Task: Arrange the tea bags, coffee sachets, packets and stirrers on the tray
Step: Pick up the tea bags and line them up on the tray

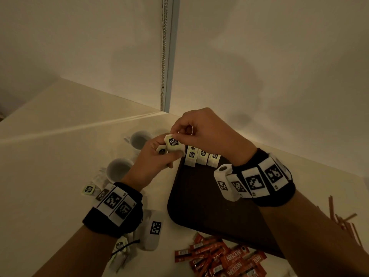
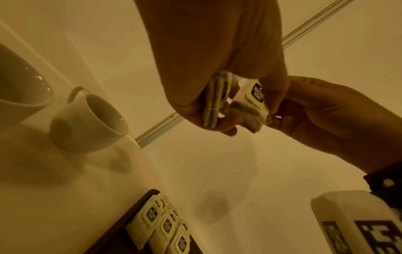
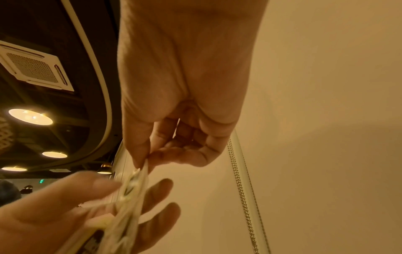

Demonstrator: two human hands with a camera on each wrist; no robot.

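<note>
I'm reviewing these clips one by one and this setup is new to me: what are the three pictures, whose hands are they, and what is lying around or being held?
No machine here: a person works bare-handed, wearing marked wristbands with cameras. The wide picture is from a head camera looking down; the other two look along each wrist.

The left hand holds a small bunch of tea bags. The right hand pinches the top of one tea bag from that bunch.

On the pale table lies a dark tray with a row of tea bags at its far end. Beside the tray stand two white cups. Red coffee sachets and brown stirrers lie off the tray.
</note>
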